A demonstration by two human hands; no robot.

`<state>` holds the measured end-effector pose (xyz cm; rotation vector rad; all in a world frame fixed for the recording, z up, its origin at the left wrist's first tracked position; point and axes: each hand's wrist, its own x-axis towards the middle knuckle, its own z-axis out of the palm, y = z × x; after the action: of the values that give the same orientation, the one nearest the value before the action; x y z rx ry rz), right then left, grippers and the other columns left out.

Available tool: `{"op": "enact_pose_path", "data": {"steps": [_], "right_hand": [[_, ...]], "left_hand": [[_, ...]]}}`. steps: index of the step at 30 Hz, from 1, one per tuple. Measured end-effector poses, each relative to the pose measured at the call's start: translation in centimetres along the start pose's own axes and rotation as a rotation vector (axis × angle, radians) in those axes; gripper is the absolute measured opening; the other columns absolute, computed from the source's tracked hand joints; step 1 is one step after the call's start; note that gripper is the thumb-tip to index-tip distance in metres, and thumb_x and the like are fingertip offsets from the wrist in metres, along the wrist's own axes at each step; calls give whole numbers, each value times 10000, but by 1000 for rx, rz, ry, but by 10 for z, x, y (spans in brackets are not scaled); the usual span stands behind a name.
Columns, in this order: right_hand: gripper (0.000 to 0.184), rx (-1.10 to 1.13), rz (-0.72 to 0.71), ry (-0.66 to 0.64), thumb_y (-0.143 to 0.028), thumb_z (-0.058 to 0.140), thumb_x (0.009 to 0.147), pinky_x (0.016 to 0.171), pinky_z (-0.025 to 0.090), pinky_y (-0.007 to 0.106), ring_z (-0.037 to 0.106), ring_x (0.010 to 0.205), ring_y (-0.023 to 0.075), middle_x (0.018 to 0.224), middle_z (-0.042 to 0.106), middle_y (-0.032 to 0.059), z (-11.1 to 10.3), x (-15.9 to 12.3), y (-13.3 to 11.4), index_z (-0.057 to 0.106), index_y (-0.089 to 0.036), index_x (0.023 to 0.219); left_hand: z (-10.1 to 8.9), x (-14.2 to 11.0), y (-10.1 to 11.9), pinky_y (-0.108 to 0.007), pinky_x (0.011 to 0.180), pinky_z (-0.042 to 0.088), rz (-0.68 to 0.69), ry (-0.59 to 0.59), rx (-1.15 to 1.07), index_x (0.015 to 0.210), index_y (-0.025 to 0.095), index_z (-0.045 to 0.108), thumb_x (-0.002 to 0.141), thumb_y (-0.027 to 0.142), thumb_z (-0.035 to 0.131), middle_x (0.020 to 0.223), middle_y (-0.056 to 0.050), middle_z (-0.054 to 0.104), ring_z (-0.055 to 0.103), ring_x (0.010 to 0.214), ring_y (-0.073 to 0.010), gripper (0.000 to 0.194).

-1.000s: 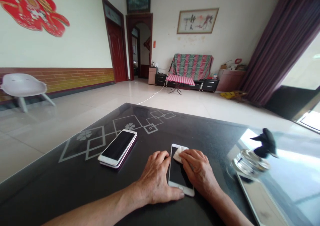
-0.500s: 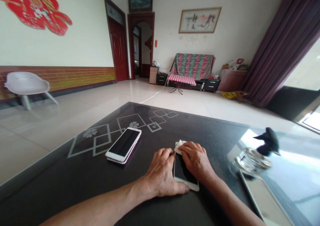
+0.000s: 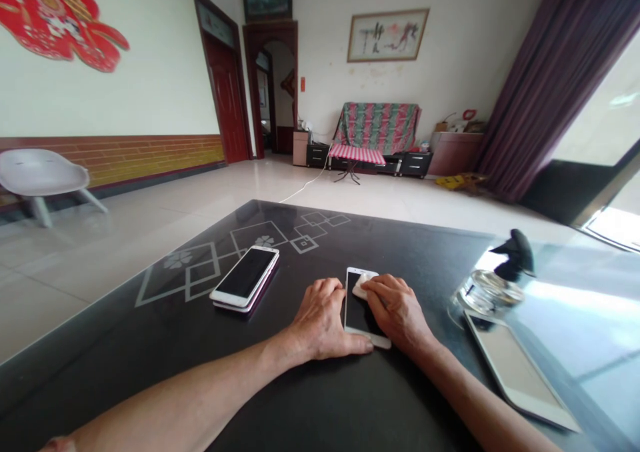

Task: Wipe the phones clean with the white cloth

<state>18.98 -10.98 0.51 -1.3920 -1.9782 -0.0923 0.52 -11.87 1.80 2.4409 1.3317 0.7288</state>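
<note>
A white phone (image 3: pixel 356 309) with a dark screen lies flat on the black glass table (image 3: pixel 300 399). My left hand (image 3: pixel 323 319) rests beside its left edge, fingers curled against the side and thumb along the near end, holding it still. My right hand (image 3: pixel 397 312) lies on the phone's right side and presses a small white wipe (image 3: pixel 361 285) onto the upper part of the screen with its fingertips.
A second white phone (image 3: pixel 245 277) lies to the left on the table's printed squares. To the right stand a glass ashtray (image 3: pixel 490 293), a dark object (image 3: pixel 515 252) behind it and a tablet (image 3: pixel 517 371). A white chair (image 3: pixel 40 175) stands far left.
The wipe under my right hand has slid along the top of the screen; the upper end of the phone shows again. The camera has shifted slightly.
</note>
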Motion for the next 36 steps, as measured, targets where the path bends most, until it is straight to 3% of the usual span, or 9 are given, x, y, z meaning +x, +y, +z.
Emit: {"op": "enact_pose_path", "data": {"steps": [8,15,25,36], "right_hand": [[233,-53,79,45,-242,471,861,814,438,345,597,835,196,952,674,39,7,4,10,699,-241,906],[196,-30,29,44,-157,514,732,748,428,302,567,743,176,807,656,26,1,1,-2,697,-229,732],[201,35,-73,37,-137,518,706,749,401,299,559,729,164,788,648,29,-1,-2,0,701,-219,713],[195,91,-174,-5,-142,510,712,718,394,284,563,705,149,755,648,22,-11,-8,-7,687,-216,682]], "left_hand": [[2,-1,-1,-442,959,418,10,8,1,1082,165,619,494,676,734,1137,-91,552,485,1056,-318,787],[2,1,-4,-443,954,419,12,2,18,1076,175,621,512,698,711,1165,-91,545,491,1062,-322,775],[5,2,-3,-422,926,436,35,28,102,1059,174,628,520,714,704,1128,-90,553,510,1033,-308,767],[13,11,0,-404,879,453,89,81,110,896,208,628,567,663,690,989,-54,567,532,952,-273,565]]}}
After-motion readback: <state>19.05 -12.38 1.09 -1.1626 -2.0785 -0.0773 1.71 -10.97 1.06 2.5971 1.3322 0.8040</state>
